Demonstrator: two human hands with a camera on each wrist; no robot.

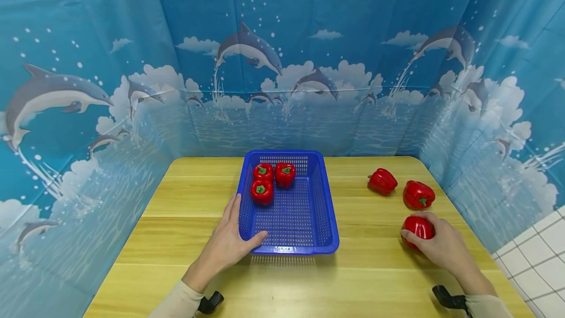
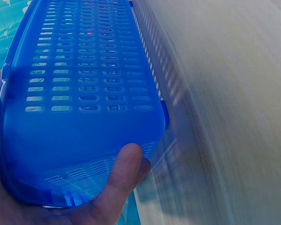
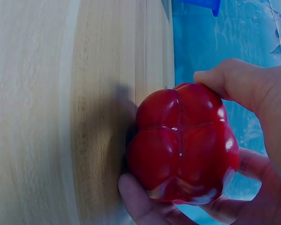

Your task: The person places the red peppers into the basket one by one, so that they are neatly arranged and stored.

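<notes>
A blue plastic basket [image 1: 289, 220] with slotted walls stands on the table, three red bell peppers [image 1: 262, 192] upright in its far left part. My left hand [image 1: 227, 244] holds the basket's near left corner, thumb over the front rim and fingers along the left wall. In the left wrist view, fingers [image 2: 124, 171] lie against the slotted blue wall [image 2: 70, 126]. At the right, my right hand [image 1: 443, 249] grips a red bell pepper [image 1: 419, 229]; its lobed end [image 3: 180, 140] faces the right wrist camera. Whether this pepper touches the table, I cannot tell.
Two more red bell peppers, one farther left [image 1: 382, 181] and one nearer the right edge [image 1: 418, 195], lie on their sides beyond my right hand. The wooden table [image 1: 176, 220] is bordered by a blue dolphin-print curtain [image 1: 265, 121]. White tiles [image 1: 538, 249] show at the lower right.
</notes>
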